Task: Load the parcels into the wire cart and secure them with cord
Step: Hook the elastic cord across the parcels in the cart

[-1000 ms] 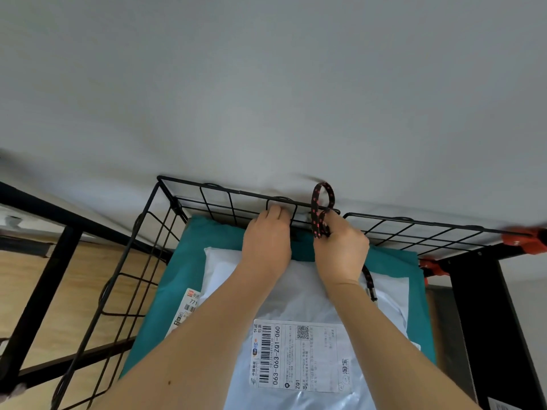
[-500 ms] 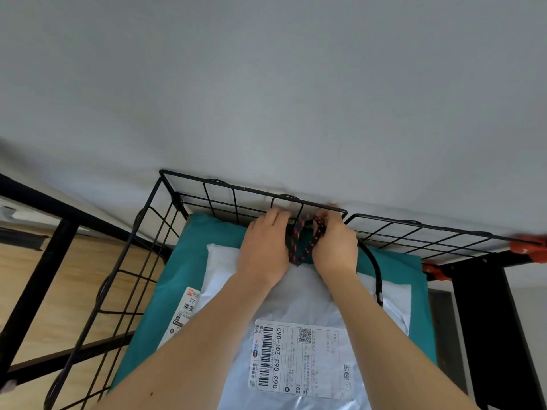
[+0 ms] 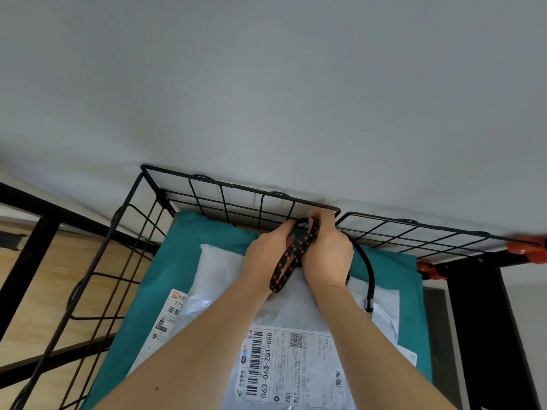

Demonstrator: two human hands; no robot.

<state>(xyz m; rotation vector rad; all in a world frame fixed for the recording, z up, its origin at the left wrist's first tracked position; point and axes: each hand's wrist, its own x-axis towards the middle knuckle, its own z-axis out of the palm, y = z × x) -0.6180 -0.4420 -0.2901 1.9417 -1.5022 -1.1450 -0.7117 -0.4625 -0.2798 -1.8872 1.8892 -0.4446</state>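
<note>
Clearly the left hand and right hand both grip the cord, whose upper end is hidden between them.

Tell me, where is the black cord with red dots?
Head view, centre: the cord is held between the left hand and right hand at the far rim of the wire cart, its loop over the white parcel.
</note>
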